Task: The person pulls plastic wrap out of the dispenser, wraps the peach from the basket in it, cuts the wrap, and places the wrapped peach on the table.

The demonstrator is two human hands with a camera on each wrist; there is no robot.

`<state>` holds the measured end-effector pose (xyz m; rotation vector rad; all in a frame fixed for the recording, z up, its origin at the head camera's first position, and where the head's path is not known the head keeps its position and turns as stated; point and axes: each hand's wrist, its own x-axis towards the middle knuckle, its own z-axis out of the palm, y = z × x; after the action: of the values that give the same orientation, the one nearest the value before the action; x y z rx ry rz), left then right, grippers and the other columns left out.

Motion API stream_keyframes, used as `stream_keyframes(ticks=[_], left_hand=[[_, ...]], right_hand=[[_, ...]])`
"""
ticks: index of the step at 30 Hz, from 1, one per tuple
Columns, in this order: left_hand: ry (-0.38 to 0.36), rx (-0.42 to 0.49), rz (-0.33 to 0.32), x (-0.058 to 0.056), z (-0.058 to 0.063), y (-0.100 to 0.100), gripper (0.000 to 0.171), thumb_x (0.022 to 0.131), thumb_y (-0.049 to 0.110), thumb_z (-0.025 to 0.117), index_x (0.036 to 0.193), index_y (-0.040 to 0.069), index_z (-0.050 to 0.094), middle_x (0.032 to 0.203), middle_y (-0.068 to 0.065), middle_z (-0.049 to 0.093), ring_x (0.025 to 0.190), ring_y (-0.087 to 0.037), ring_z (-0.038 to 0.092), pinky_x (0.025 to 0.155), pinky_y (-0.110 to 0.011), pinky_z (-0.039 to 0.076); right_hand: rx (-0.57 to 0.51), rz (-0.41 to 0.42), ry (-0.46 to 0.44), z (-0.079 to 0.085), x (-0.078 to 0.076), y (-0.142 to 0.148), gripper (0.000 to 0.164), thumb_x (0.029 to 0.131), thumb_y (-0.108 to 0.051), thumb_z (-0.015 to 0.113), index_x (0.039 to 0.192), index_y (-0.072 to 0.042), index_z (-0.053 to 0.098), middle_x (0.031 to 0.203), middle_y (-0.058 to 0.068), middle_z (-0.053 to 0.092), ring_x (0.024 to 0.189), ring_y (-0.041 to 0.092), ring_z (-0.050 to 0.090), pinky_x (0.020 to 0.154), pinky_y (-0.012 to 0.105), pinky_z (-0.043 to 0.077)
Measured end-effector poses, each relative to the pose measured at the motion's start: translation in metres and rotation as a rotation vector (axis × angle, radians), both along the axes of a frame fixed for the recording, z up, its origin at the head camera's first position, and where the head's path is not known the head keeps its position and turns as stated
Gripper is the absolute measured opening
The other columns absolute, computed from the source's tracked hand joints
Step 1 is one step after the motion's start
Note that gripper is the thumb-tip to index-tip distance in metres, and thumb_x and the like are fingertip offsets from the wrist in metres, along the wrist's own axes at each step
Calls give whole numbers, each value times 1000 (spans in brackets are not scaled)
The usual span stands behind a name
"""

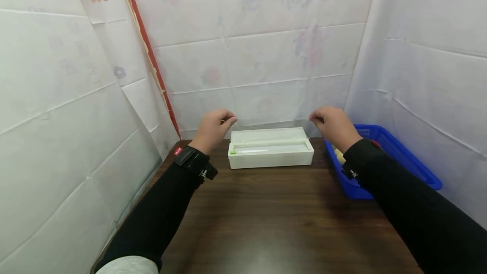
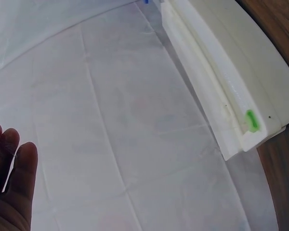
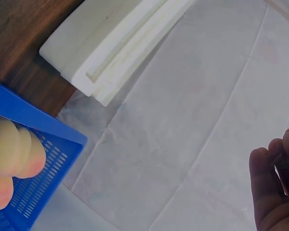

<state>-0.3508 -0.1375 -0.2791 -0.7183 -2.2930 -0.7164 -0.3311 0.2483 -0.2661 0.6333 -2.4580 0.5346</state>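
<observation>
A white cling film dispenser [image 1: 271,160] stands on the table with its lid [image 1: 268,134] raised at the back. A green slide cutter [image 1: 233,152] sits at the left end of its slot, also seen in the left wrist view. My left hand [image 1: 214,128] is raised above the dispenser's left end, thumb and fingertips pinched together. Across from it my right hand [image 1: 332,124] pinches in the same way above the right end. Between them stretches clear cling film [image 1: 274,122], so thin that only faint edges and glints show.
A blue plastic basket [image 1: 412,155] stands at the right, partly behind my right forearm. Peaches [image 3: 29,154] lie in it. White sheeting [image 1: 266,62] hangs behind and on both sides of the dark wooden table [image 1: 266,215].
</observation>
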Motion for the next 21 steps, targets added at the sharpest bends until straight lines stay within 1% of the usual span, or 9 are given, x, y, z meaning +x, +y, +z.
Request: stream_keyframes(ticks=[6,10,15,21], left_hand=[[6,0,2,5,-1,-5,20,109,30,61,117,17,75,109,-2,73,100,-16,68,93,-33,56],[21,-11,6,11,1,-5,22,110,30,61,118,15,75,109,-2,73,99,-16,67,92,-34,55],[55,-11,-9,18,3,-4,22,110,31,61,117,15,75,108,-2,72,94,-15,65,87,-34,52],[117,-19,-32,28,4,-1,18,108,29,63,114,17,75,106,-1,73,94,-13,65,86,-32,54]], right_hand=[[0,0,12,2,4,-4,19,105,-2,61,113,-1,79,115,21,76,107,38,71,92,54,56],[-14,-1,19,3,11,-3,19,105,-2,61,113,-1,79,115,20,75,106,37,71,90,53,56],[-23,9,32,5,22,-1,19,106,-3,61,114,-1,78,114,20,74,104,36,70,88,51,55],[-33,16,71,3,35,5,15,106,-5,64,111,-2,78,110,18,74,99,33,70,85,50,55]])
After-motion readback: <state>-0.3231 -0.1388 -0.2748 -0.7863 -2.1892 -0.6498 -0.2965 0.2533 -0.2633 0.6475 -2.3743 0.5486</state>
